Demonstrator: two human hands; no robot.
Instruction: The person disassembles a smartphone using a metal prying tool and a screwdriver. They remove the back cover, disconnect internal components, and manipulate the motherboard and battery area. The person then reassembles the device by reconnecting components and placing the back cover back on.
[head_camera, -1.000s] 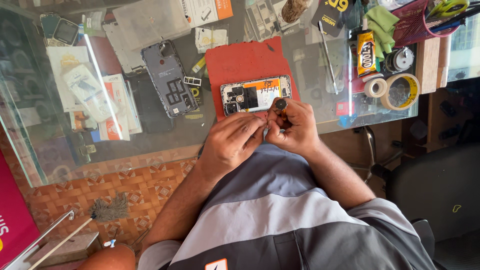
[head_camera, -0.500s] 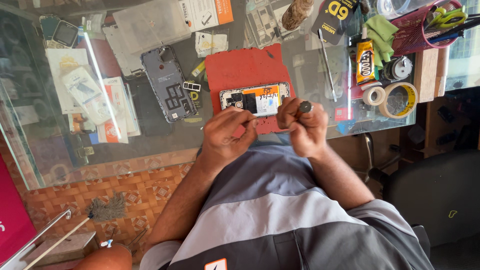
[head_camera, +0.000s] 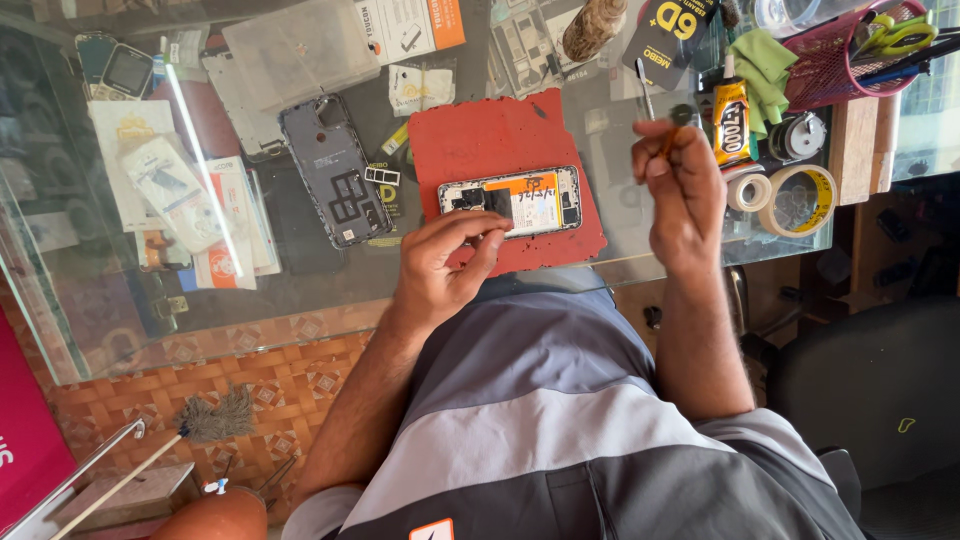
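Fingers (head_camera: 490, 243) touch opened phone (head_camera: 510, 201); right hand (head_camera: 680, 190) lifts screwdriver (head_camera: 647, 98).

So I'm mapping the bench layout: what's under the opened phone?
A red mat lies under the opened phone, on the glass table. The mat beneath the phone is hidden.

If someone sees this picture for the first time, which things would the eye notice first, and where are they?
First comes the red mat in the middle of the glass table, with an opened phone lying on it, its insides showing. The left hand touches the phone's near edge, while the right hand is raised to the right of the mat, pinching a thin tool. At far right stand tape rolls and a pink basket.
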